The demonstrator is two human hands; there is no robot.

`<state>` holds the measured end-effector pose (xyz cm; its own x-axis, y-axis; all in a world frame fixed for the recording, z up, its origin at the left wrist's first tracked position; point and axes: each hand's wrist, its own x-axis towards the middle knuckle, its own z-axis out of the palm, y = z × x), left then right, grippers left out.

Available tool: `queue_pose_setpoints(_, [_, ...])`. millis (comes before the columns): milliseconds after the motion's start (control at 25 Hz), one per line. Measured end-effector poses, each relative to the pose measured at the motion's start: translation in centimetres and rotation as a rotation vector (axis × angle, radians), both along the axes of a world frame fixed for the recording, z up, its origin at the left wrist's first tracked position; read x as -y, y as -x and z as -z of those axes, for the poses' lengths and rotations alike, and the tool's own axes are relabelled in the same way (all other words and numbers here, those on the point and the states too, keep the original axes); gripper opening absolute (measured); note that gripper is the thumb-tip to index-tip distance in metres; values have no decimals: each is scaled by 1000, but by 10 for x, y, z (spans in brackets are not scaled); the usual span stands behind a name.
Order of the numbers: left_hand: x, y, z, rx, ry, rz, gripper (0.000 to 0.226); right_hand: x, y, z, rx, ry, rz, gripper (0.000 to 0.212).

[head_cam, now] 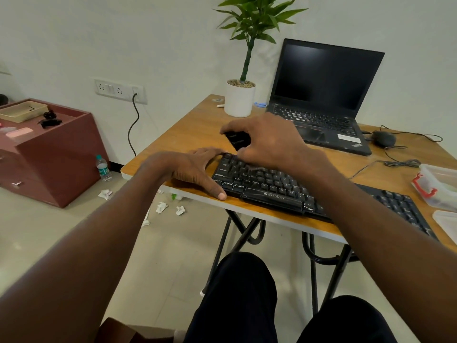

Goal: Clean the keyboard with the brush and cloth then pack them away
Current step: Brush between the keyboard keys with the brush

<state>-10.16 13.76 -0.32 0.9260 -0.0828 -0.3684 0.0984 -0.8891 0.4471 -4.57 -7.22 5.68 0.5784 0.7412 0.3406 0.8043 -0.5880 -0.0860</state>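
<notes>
Black brush [237, 140] gripped in right hand [269, 142], over keyboard [267, 184] top-left corner; keyboard's long axis runs rightward along tabletop [197, 125] edge. Left hand [195, 167] flat, relaxed, steadying left end.

Black Zebronics keyboard [272, 184], lying along the near edge of a wooden folding table [197, 129]. Left hand [195, 167] flat on the table at the keyboard's left end, fingers straight, thumb against its front corner. Right hand [267, 139] above the upper-left keys, fingers curled round a black brush [237, 139]. Behind: open ThinkPad laptop [324, 95], screen dark; potted plant [241, 95] in a white pot; wired mouse [383, 138]. Right edge: clear plastic box [437, 186] with red clasp. Floor: crumpled tissues [162, 207], water bottle [103, 168], maroon drawer cabinet [57, 157].
</notes>
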Motion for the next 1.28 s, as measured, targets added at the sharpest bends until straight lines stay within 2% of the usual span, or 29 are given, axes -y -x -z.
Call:
queue_pose_setpoints(160, [0, -2, 2, -11, -15, -17, 139, -5, 11, 11, -153, -239, -101, 67])
queue_pose_setpoints(320, [-3, -3, 4, -18, 9, -6, 141, 3, 16, 20, -182, -199, -169, 63])
queue_pose_setpoints(440, [-2, -2, 3, -7, -1, 1, 145, 8, 10, 9, -120, -134, -114, 60])
queue_pose_setpoints(520, [-1, -2, 2, -9, -7, -8, 147, 2, 9, 9, -112, -208, -101, 62])
queue_pose_setpoints(600, [0, -3, 4, -18, 6, -19, 147, -4, 12, 14, -187, -264, -139, 63])
queue_pose_setpoints(800, [-1, -2, 2, -11, 11, 7, 149, -6, 6, 16, -191, -245, -35, 59])
queue_pose_setpoints(920, [1, -1, 0, 2, 36, 12, 142, -8, 5, 20, -256, -300, -73, 62])
queue_pose_setpoints(1120, [3, 0, -2, -8, 24, 4, 144, -8, -1, 22, -281, -245, 8, 61])
queue_pose_setpoints(1200, [2, -1, -1, -4, 24, 13, 144, -12, 5, 25, -278, -300, -72, 61])
queue_pose_setpoints(1280, [0, -1, 1, 1, 36, 19, 141, -16, 8, 25, -290, -259, -137, 61])
